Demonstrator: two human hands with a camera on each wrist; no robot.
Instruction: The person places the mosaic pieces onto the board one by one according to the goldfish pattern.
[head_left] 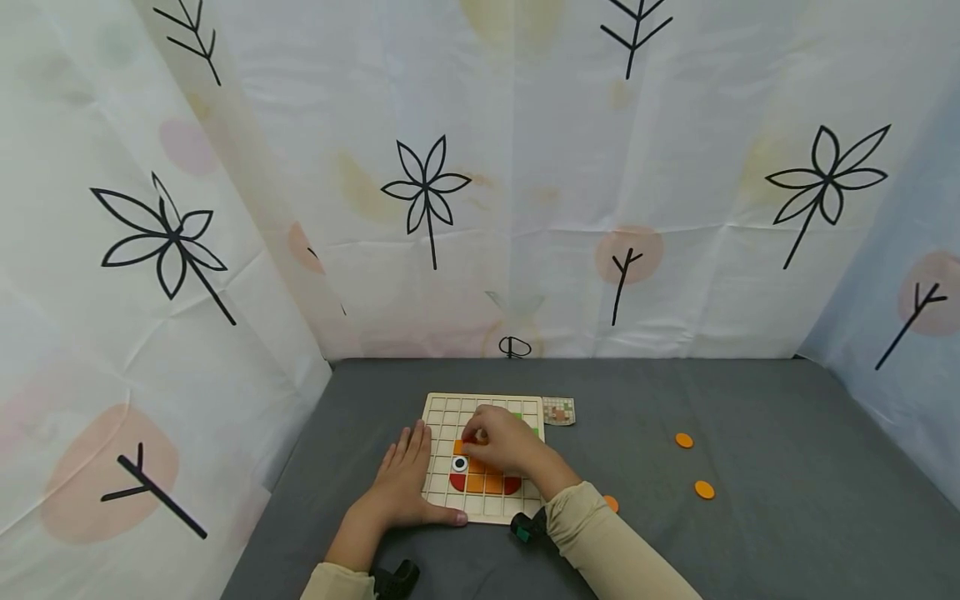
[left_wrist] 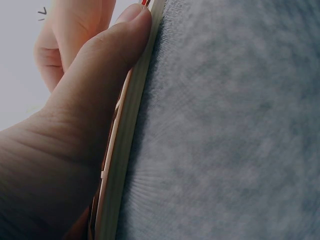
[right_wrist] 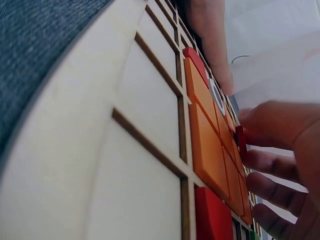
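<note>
A wooden grid board (head_left: 444, 407) lies on the grey cloth, partly filled with coloured tiles. Orange tiles (head_left: 483, 483) sit together in its lower middle, with an eye tile (head_left: 460, 464) at their left. Red curved tiles (head_left: 513, 485) flank the bottom row. My left hand (head_left: 397, 487) rests along the board's left side with fingers straight, its thumb stretched along the near edge. Over the middle of the board, my right hand (head_left: 510, 440) pinches a red tile (right_wrist: 242, 142) between thumb and fingers, just at the orange tiles. Green tiles (head_left: 536, 432) are partly hidden behind that hand.
A small picture card (head_left: 559, 411) lies against the board's upper right side. Loose orange round pieces (head_left: 704, 490) lie to the right on the cloth, one partly behind the right sleeve (head_left: 600, 533). A patterned white curtain (head_left: 517, 208) rises behind the table.
</note>
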